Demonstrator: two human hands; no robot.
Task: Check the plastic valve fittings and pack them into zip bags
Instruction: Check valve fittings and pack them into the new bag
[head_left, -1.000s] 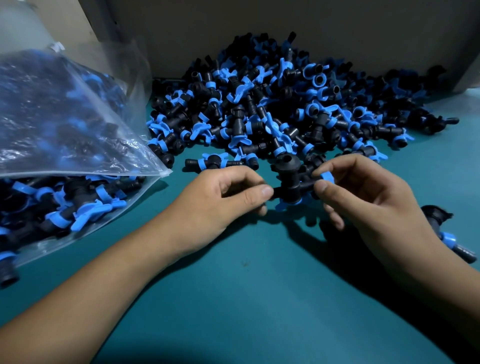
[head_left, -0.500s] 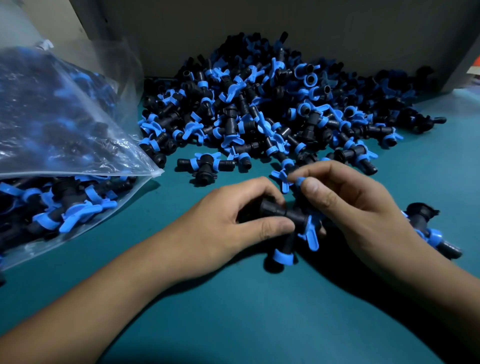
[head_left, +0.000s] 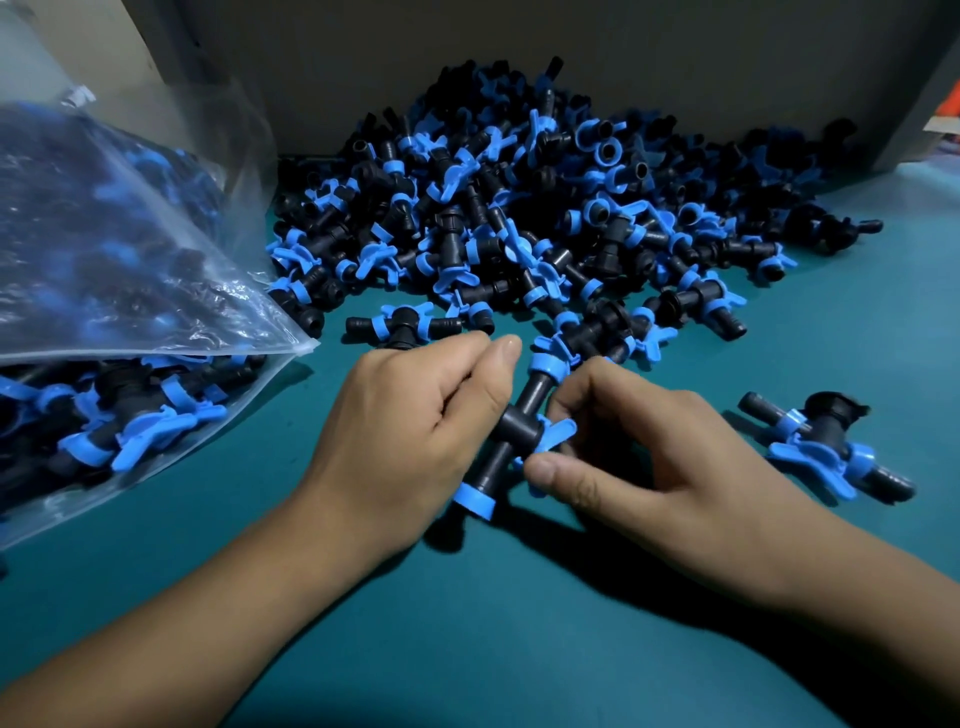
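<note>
The left hand (head_left: 415, 421) and right hand (head_left: 644, 467) both pinch 1 valve fitting (head_left: 519, 426) above the teal table (head_left: 519, 649), seemingly mid-check; next likely calls for carrying it left into the open zip bag (head_left: 130, 291).

L hand (head_left: 415, 421) & R hand (head_left: 639, 457) close together, fingers curled, thumbs pinching inward.
</note>
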